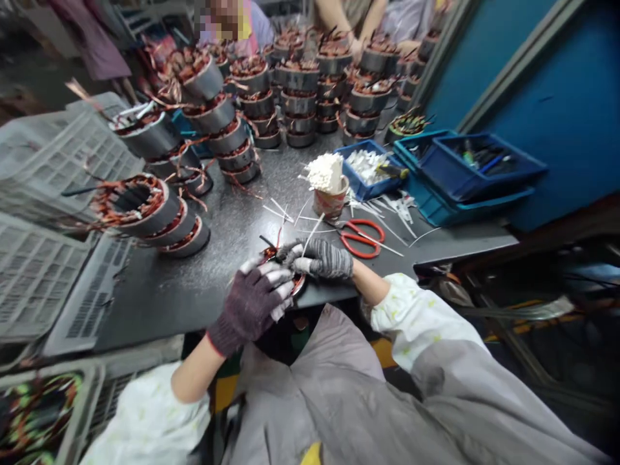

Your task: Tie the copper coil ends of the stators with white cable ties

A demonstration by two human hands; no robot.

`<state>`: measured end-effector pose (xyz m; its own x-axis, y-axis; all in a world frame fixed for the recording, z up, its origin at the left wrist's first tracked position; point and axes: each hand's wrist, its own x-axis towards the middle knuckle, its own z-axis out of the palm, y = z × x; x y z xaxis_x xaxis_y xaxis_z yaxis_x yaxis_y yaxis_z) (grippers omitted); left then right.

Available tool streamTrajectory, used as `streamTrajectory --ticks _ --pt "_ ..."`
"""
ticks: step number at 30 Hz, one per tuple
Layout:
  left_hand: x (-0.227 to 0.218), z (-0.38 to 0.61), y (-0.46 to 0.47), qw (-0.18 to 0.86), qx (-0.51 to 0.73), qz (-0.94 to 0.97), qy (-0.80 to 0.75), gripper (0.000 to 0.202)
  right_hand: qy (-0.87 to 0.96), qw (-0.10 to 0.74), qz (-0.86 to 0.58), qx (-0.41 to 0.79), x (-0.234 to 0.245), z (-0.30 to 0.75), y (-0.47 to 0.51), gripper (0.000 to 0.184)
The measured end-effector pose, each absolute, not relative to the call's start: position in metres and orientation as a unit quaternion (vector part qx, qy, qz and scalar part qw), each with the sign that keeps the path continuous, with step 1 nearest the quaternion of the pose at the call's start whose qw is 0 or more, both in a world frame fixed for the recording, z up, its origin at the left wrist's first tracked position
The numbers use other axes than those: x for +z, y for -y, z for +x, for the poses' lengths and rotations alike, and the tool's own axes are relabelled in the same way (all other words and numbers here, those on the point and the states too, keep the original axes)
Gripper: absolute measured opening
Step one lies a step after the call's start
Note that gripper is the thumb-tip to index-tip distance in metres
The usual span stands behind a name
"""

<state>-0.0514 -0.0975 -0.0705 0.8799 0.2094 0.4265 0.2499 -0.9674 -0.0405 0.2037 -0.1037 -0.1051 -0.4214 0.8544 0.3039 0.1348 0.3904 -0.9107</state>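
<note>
My left hand (254,300), in a dark purple glove with white fingertips, is wrapped over a motor stator (296,282) with copper windings at the near edge of the dark table (203,284). My right hand (323,258), in a grey striped glove, is pinched at the top of the same stator, where thin wires and a white sleeve stick out. Most of the stator is hidden under my two hands.
Red-handled scissors (361,237) lie right of my hands. A cup of white tubes (329,187) stands behind them. Blue bins (460,174) sit at the right. Stacks of wound stators (150,213) fill the left and back. White crates (43,194) stand at the left. Other people work at the far end.
</note>
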Motion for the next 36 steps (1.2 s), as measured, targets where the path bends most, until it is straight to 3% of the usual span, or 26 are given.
streamTrajectory --ticks 2,5,8,12,17,20,23,27,32,36 --pt "-0.080 -0.054 0.111 0.060 -0.247 -0.953 0.165 0.038 0.681 0.473 -0.386 0.405 -0.104 0.218 0.101 0.032" --pt "-0.093 -0.055 0.126 0.066 -0.283 -0.933 0.211 0.044 0.497 0.640 -0.537 0.235 -0.098 0.249 0.086 0.027" --pt "-0.101 -0.051 0.129 0.067 -0.296 -0.924 0.232 0.043 0.416 0.694 -0.576 0.114 -0.083 0.277 0.061 0.020" --pt "-0.103 -0.048 0.120 0.056 -0.304 -0.919 0.246 0.041 0.439 0.691 -0.556 0.143 -0.062 0.282 0.053 0.016" --pt "-0.097 -0.045 0.115 0.032 -0.319 -0.905 0.280 0.033 0.445 0.709 -0.515 0.183 -0.070 0.237 0.123 0.018" --pt "-0.095 -0.044 0.117 0.008 -0.292 -0.903 0.315 0.029 0.539 0.650 -0.509 0.167 -0.088 0.210 0.178 0.007" --pt "-0.094 -0.045 0.118 -0.012 -0.244 -0.910 0.334 0.031 0.643 0.580 -0.483 0.132 -0.102 0.195 0.216 0.011" --pt "-0.090 -0.047 0.116 -0.019 -0.217 -0.916 0.337 0.030 0.660 0.603 -0.411 0.181 -0.106 0.183 0.235 0.022" --pt "-0.086 -0.047 0.115 -0.017 -0.246 -0.916 0.317 0.026 0.650 0.598 -0.406 0.235 -0.114 0.170 0.237 0.007" --pt "-0.088 -0.045 0.117 -0.021 -0.284 -0.899 0.333 0.020 0.666 0.554 -0.438 0.240 -0.124 0.167 0.244 0.010"
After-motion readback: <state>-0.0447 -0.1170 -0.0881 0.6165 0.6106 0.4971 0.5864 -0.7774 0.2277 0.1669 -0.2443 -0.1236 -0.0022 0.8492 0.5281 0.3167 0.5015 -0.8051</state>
